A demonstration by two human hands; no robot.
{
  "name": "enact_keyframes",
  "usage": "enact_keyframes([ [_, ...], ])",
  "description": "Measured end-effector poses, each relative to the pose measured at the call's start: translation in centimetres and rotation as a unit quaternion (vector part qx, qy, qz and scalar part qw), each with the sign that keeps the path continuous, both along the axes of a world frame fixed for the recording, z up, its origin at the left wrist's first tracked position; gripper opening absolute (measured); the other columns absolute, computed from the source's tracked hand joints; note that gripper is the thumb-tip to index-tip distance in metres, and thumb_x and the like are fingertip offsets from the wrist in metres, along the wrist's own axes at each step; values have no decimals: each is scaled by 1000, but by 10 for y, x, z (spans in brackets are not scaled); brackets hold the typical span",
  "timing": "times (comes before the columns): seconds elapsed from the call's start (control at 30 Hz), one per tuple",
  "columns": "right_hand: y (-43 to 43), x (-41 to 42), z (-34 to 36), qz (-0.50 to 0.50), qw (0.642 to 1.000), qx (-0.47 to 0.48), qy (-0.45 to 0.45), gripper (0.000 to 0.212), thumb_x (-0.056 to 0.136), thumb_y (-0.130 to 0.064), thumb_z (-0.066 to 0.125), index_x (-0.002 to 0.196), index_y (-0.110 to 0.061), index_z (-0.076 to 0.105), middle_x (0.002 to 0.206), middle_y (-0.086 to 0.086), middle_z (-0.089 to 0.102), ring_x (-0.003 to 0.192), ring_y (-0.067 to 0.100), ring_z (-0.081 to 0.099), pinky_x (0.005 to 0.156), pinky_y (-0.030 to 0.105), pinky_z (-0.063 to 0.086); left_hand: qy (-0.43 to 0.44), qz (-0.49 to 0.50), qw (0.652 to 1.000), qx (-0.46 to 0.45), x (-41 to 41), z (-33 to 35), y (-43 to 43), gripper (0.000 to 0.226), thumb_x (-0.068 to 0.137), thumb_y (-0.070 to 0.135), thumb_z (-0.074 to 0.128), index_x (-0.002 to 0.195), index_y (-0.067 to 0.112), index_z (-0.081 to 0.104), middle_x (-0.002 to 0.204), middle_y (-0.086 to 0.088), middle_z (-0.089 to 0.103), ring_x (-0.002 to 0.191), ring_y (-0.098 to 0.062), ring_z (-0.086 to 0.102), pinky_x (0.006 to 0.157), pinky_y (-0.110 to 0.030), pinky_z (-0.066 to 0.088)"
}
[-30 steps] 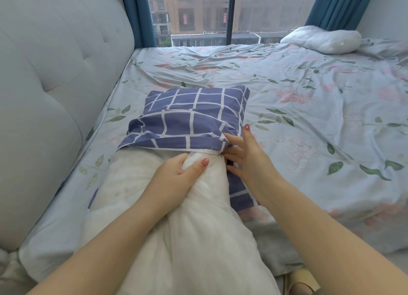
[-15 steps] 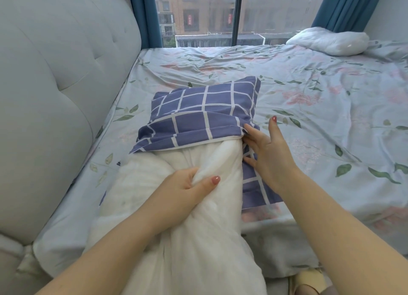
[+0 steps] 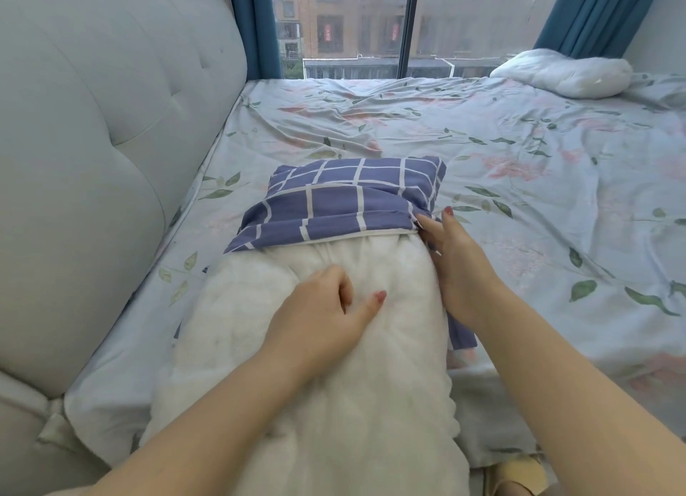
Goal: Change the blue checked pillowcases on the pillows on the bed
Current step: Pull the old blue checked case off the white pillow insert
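Here, the padded grey headboard [image 3: 92,161] stands along the left of the white pillow [image 3: 334,402], which lies lengthwise on the bed with its near end towards the camera. The left hand [image 3: 319,317] rests on top of that pillow near its middle, fingers curled into the stuffing and gripping a fold of it, thumb stretched out to the right. The blue checked pillowcase [image 3: 345,206] covers only the pillow's far end; its open hem runs across the pillow just beyond the left hand, and a strip of the same cloth shows under the pillow's right edge. The right hand [image 3: 460,265] is at the pillow's right side, pinching the hem corner of the pillowcase, its fingertips hidden in the cloth and the thumb raised. Right of the pillow spreads the rumpled floral sheet [image 3: 557,217]. Far beyond the pillow to the right lies a second bare pillow [image 3: 564,72], below a blue curtain [image 3: 586,9] beside the window [image 3: 352,24].
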State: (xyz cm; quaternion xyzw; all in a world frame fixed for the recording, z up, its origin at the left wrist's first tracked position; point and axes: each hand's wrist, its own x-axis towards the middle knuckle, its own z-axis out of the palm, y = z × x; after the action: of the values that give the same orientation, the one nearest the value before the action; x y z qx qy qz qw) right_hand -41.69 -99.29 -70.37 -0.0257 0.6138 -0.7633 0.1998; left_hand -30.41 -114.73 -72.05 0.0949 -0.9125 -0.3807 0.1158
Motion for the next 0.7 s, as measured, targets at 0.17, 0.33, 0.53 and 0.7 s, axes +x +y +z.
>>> enact_keyframes([
  [0.17,3,12,10,2,998,-54,-33,61,98,-63,24,127,-23,60,124,-5,64,123,16,55,107,40,43,17,52,998,39,-19,14,3,53,75,73,56,91,23,48,95,10,52,89,-7,53,80,-31,46],
  [0.33,4,23,11,47,995,-62,-65,70,94,-69,25,129,-20,61,126,-3,65,118,15,60,106,39,45,-42,91,994,40,-33,20,9,75,58,89,47,95,24,48,98,7,59,94,-16,58,83,-39,50],
  [0.53,9,26,10,87,989,-84,-81,78,92,-71,23,131,-15,61,125,2,67,113,15,64,95,33,50,3,84,996,17,-44,9,21,84,60,91,41,113,28,59,113,8,67,110,-20,59,95,-42,48],
  [0.7,11,22,8,98,987,-90,-85,81,90,-73,24,130,-14,62,122,4,69,113,18,65,95,34,50,39,67,996,32,-49,-3,19,59,80,73,48,86,17,65,82,1,69,88,-25,62,86,-45,49],
])
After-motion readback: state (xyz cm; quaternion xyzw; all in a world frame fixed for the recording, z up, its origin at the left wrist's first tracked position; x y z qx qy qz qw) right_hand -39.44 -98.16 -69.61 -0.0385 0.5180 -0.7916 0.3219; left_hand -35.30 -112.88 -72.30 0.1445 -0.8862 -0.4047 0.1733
